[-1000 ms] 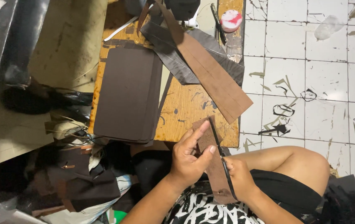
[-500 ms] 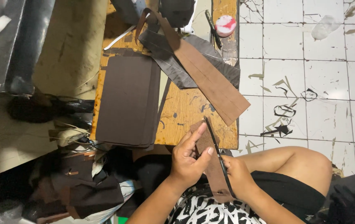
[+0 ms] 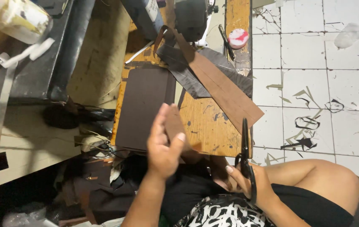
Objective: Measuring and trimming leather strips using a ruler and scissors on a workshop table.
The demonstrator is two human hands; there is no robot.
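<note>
My left hand (image 3: 162, 145) pinches a small brown leather piece (image 3: 174, 126) at centre frame, over the desk (image 3: 213, 126); it looks light and floppy, so I would grip it near an edge. My right hand (image 3: 246, 180), lower right, is closed around black scissors (image 3: 245, 143).
</note>
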